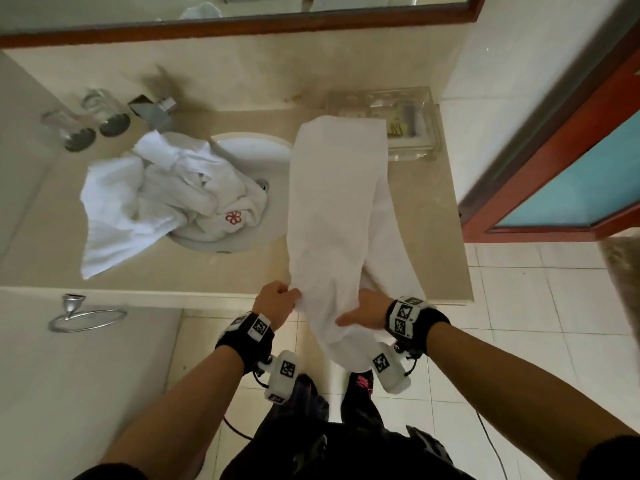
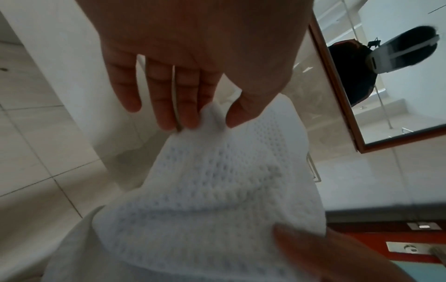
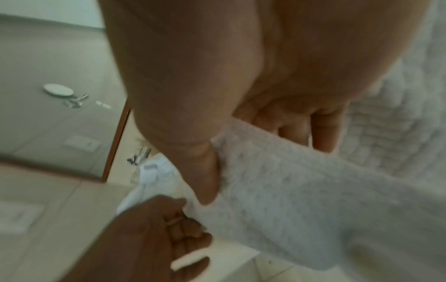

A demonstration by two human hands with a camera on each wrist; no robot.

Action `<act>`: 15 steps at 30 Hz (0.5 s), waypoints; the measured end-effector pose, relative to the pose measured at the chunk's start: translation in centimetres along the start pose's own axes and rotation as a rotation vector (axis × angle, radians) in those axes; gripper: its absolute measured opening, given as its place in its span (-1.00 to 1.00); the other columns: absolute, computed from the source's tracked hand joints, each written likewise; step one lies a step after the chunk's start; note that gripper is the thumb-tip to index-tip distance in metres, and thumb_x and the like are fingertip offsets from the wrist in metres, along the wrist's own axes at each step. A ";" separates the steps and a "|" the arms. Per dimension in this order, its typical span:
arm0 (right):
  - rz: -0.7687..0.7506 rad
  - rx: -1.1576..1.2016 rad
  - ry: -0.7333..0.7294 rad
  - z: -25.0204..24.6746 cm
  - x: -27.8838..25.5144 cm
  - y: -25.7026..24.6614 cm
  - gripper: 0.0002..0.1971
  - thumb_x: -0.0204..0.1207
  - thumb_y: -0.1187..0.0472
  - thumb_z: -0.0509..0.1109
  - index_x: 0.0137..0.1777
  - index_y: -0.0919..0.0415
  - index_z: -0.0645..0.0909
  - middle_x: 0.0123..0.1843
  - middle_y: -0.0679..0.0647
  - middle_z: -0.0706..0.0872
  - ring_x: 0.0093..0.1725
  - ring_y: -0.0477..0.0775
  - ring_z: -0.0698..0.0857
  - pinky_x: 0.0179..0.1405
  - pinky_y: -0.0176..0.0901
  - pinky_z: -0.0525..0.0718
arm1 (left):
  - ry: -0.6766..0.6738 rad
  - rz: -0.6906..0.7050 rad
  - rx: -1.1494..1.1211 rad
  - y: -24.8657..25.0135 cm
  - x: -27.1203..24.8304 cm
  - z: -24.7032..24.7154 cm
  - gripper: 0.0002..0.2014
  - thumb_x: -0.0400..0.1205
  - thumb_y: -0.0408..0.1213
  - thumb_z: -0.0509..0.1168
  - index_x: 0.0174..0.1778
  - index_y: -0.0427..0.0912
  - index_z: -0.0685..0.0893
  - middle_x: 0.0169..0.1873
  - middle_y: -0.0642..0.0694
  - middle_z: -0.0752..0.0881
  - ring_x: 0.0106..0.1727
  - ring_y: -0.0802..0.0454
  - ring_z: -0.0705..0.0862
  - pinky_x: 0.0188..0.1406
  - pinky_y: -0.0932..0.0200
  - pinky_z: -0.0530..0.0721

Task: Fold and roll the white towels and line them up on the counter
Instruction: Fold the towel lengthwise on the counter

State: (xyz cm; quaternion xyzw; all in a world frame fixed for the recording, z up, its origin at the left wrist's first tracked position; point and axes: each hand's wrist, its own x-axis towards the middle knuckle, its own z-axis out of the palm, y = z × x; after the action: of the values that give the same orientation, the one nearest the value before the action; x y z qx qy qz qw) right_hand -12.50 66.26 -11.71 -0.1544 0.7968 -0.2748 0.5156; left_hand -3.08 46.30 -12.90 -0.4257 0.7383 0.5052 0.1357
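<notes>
Two hands are seen gripping one long white towel (image 1: 332,209) at the counter (image 1: 429,216) edge. Its near corner is pinched by the left hand (image 1: 275,303) between thumb and fingertips (image 2: 190,118); the right hand (image 1: 367,311) is closed around the bunched end, thumb (image 3: 205,177) pressed on top. Beyond the hands the towel is stretched away over the counter, while its tail is hung below the right wrist. The right hand's fingers are largely hidden by cloth, and both wrist views are blurred. Ahead of the left hand, a heap of crumpled towels (image 1: 156,199) is spilled from the sink (image 1: 259,157). Beyond the towel's far end, a clear tray (image 1: 415,133) is partly covered; its contents cannot be made out.
</notes>
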 end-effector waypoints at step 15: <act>0.109 0.908 0.162 -3.2 -3.5 -3.8 -0.59 0.44 0.12 0.48 0.22 0.36 0.69 0.07 0.35 0.74 0.01 0.38 0.69 0.20 0.27 0.62 | -0.677 -0.103 -0.569 1.4 -4.5 -0.6 -0.52 0.41 -0.15 0.49 0.26 -0.21 0.71 0.12 -0.20 0.78 0.09 -0.13 0.75 0.10 -0.03 0.69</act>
State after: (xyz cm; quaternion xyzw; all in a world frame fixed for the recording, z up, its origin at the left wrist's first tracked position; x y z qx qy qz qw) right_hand -14.09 65.98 -5.88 0.1510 0.6404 -0.5797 0.4806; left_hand -1.25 48.14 -8.89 -0.2929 0.4616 0.7918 0.2725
